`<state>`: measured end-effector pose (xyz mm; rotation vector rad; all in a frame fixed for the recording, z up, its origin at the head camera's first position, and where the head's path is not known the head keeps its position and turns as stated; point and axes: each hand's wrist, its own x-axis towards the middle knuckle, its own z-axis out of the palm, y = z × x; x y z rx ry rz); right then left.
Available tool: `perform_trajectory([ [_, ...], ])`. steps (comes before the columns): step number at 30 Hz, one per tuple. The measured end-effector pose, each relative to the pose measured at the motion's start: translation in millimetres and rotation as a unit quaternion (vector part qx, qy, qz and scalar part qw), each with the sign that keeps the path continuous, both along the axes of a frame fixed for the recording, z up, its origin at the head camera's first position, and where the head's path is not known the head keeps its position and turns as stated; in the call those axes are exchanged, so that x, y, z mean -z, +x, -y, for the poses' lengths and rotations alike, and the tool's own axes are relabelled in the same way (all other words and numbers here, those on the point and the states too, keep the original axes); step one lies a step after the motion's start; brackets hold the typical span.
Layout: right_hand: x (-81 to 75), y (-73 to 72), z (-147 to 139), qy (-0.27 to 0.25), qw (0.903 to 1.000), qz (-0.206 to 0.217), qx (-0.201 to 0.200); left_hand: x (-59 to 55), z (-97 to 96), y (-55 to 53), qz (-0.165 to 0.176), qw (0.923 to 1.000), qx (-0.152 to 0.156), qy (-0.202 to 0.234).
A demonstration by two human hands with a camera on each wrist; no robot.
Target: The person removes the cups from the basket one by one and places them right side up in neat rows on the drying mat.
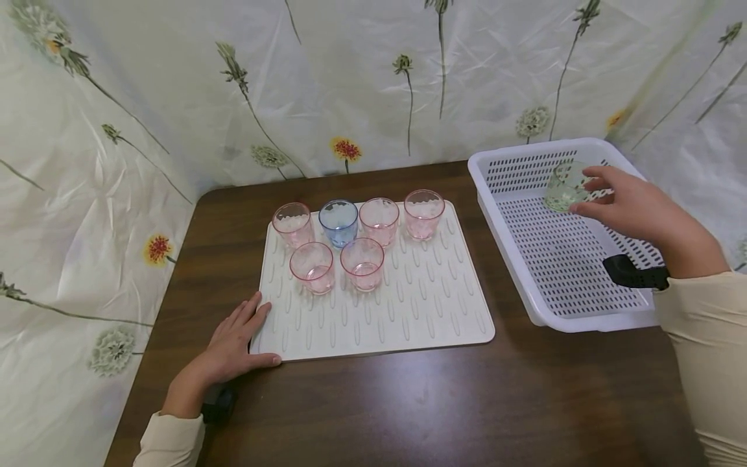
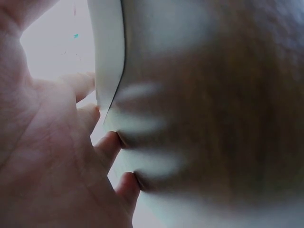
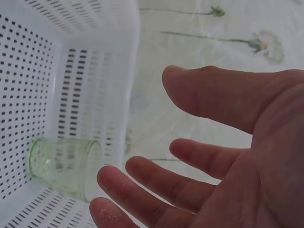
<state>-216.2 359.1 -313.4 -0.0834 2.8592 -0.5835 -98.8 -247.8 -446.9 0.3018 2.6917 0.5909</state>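
Note:
A pale green glass (image 1: 561, 189) stands in the white perforated basket (image 1: 543, 266). My right hand (image 1: 636, 206) reaches over the basket beside it, fingers spread. In the right wrist view a gap shows between the fingertips (image 3: 110, 179) and the glass. On the white ridged mat (image 1: 408, 324) is a blue glass (image 1: 338, 225), with several pink glasses around it, among them one at the front (image 1: 362, 266) and one at the back right (image 1: 424, 217). My left hand (image 1: 232, 347) rests at the mat's front-left corner, fingers extended and touching its edge.
The dark wooden table (image 1: 408, 408) carries the mat, with the basket to its right. A flower-printed sheet (image 1: 362, 84) hangs behind and along the left side. Dark straps with small devices sit on both wrists.

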Motion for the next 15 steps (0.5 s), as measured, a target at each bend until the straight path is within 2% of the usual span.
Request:
perform_trajectory([
  [9, 16.8, -16.3, -14, -0.009, 0.9991, 0.018, 0.036, -0.9, -1.0, 1.4, -0.005, 1.0000, 0.001, -0.002],
  [15, 26.5, -23.3, -16, -0.005, 0.9980, 0.012, 0.062, 0.5, -0.4, 1.0, -0.007, 1.0000, 0.002, -0.003],
])
